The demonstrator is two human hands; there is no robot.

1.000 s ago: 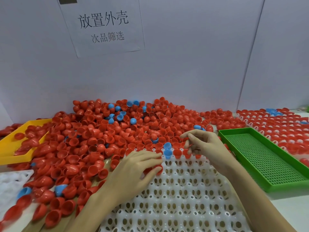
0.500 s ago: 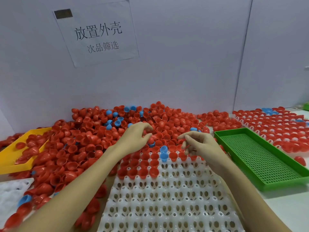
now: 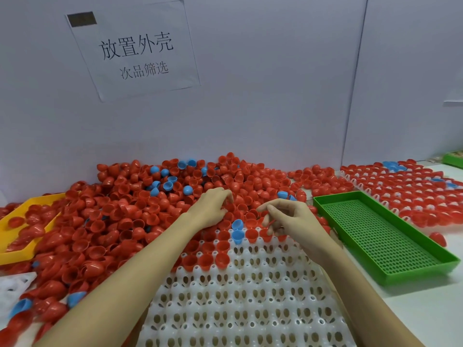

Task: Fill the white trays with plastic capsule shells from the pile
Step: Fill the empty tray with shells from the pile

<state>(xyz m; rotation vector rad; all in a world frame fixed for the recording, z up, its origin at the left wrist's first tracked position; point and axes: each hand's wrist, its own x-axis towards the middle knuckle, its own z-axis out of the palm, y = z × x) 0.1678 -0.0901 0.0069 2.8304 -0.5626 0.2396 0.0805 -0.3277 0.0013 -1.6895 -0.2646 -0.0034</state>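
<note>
A large pile of red capsule shells (image 3: 130, 216) with a few blue ones mixed in covers the table's left and back. A white tray (image 3: 250, 301) with rows of empty sockets lies in front of me; its far rows hold red shells and two blue shells (image 3: 237, 230). My left hand (image 3: 213, 209) reaches into the pile just beyond the tray, fingers curled down among red shells. My right hand (image 3: 288, 219) hovers over the tray's far right corner and pinches a red shell (image 3: 269, 222) between thumb and fingers.
An empty green perforated tray (image 3: 385, 239) lies to the right. Beyond it a white tray filled with red shells (image 3: 413, 194) sits at the far right. A yellow tray (image 3: 22, 221) holding red shells is at the left. A paper sign hangs on the wall.
My left hand left the tray's near rows and reached forward into the pile. My right hand stayed at the tray's far right corner. The view tilted up slightly.
</note>
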